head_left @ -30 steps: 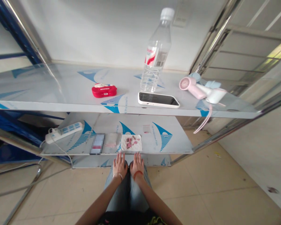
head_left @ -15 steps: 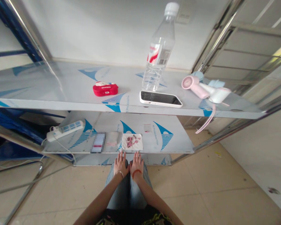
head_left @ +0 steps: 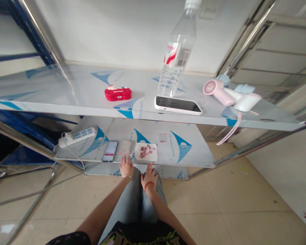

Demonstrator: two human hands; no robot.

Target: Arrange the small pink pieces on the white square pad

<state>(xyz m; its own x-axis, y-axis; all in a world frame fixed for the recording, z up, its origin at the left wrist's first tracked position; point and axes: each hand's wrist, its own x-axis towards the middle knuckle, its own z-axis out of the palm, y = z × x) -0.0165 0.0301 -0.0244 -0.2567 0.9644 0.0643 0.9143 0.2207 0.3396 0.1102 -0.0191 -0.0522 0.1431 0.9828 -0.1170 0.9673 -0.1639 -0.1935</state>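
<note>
My left hand has its fingers stretched out, just in front of the lower shelf and close to a clear plastic bag. Nothing is in it. My right hand lies on my thigh with fingers apart, also holding nothing. Beyond it, at the shelf's front edge, a white tissue carries red-and-white beads. A smaller clear bag with something red inside lies farther back. Left of the larger bag is a phone-like item, its surface blurred out.
On the upper shelf are a red case, a clear bottle, a white-edged phone and a pink handheld fan with a hanging strap. A white power strip with a cord lies at the lower left.
My left hand has moved left and forward from my thigh toward the lower shelf's edge. My right hand stays on my leg. The view has shifted slightly.
</note>
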